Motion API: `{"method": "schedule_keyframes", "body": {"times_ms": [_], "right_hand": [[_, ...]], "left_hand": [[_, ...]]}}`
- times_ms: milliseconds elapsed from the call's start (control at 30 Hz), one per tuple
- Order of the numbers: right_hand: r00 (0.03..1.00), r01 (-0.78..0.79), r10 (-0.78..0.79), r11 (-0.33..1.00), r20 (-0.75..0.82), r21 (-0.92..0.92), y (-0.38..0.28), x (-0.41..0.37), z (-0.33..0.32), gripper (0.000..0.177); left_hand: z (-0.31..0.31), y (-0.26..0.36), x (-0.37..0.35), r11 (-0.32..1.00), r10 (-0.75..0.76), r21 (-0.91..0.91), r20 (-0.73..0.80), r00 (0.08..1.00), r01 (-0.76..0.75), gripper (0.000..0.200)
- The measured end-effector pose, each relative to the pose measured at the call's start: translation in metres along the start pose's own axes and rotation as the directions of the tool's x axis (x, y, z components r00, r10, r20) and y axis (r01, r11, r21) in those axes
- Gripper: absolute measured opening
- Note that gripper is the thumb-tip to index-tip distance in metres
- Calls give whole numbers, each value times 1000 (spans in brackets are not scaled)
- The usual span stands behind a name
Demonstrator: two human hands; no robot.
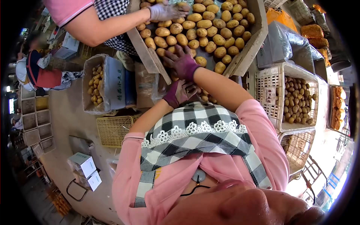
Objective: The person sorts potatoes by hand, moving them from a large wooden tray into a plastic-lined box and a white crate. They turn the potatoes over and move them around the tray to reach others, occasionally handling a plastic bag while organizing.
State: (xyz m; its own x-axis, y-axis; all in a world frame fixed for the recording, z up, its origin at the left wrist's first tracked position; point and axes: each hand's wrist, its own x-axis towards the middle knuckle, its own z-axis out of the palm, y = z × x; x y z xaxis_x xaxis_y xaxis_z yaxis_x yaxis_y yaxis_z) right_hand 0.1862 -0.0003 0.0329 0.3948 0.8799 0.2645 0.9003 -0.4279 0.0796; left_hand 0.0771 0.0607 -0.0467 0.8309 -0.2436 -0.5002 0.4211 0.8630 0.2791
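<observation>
Potatoes (204,24) fill a sloping tray with worn raised sides (245,56), which narrows toward my body. My right hand (182,63), in a purple glove, reaches across with its fingers spread over potatoes near the tray's narrow end. Just below it is my left hand (180,93), in a purple and grey glove, its fingers apart and loosely bent beside the lower mouth. No potato shows in its fingers. Several potatoes (206,96) lie at this mouth, partly hidden by my right forearm and checked apron.
A co-worker's gloved hand (165,12) touches potatoes at the tray's upper left. A lined box of potatoes (96,84) stands left, above a yellow crate (112,131). A white crate of potatoes (298,99) stands right. Another person (43,69) is farther left.
</observation>
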Motion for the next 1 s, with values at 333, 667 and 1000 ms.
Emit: {"method": "schedule_keyframes", "body": {"times_ms": [333,667,1000], "right_hand": [[883,-430,367,883,294,187,90,-39,-67,23],[833,-497,554,748,0,440,100,-106,-99,31],[745,-526,408,845,-528,-90,183,-129,-175,38]], "left_hand": [[1,-3,-25,995,27,90,77,997,-34,35],[15,4,-5,946,-175,-255,122,977,201,105],[29,6,-2,988,-148,-6,200,969,152,116]]}}
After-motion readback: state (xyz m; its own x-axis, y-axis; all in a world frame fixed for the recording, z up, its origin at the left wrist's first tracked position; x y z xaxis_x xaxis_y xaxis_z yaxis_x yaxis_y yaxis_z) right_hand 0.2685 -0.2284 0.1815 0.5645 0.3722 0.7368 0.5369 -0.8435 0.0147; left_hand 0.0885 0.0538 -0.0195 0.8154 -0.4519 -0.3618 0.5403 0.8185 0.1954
